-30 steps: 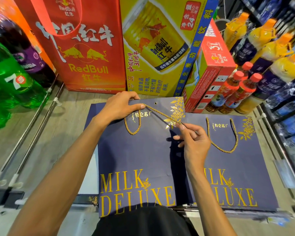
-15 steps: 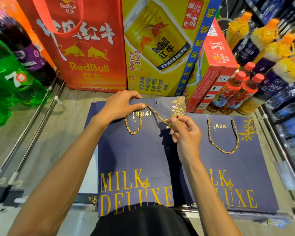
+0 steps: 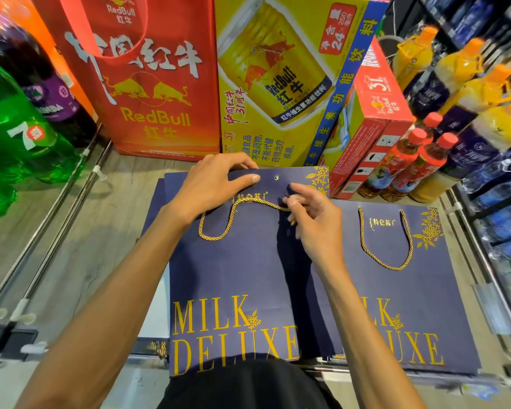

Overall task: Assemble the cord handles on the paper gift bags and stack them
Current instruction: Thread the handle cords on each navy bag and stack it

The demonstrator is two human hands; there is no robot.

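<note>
Two flat navy gift bags (gold lettering), overlapping; gold cord loose on the left one.

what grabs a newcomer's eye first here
A navy paper gift bag lettered MILK DELUXE in gold lies flat at centre, a twin to its right. The right hand pinches its twisted gold cord below an empty eyelet. Behind stand a red Red Bull bag and yellow carton.

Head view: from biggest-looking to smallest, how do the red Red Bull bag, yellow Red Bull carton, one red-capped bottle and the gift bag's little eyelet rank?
1-2. red Red Bull bag and yellow Red Bull carton: both cut off at the top, too alike to rank.
3. red-capped bottle.
4. eyelet, smallest despite being nearer the camera.
</note>
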